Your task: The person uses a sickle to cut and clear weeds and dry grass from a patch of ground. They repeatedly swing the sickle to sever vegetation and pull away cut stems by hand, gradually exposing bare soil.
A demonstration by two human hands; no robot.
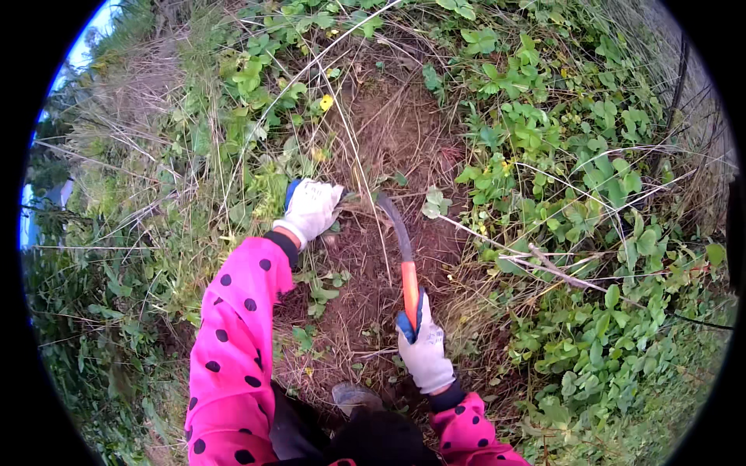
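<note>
A sickle (409, 286) with an orange handle and a dark curved blade is in my right hand (426, 353), whose white and blue glove wraps the lower end of the handle. The blade points away from me, and its tip curves left, just above the soil. To the left of that tip, my left hand (312, 208), in a matching glove, is closed low to the ground. A few weed stems (351, 199) stick out from its fingers toward the blade; the rest of what it grips is hidden by the glove.
Reddish-brown soil (388, 124) strewn with dry stalks runs up the middle. Leafy green plants (528, 116) grow thick on the right, with a dry woody stem (559, 272) lying across them. Tall grass (140, 186) stands at left. A grey shoe (356, 397) is below.
</note>
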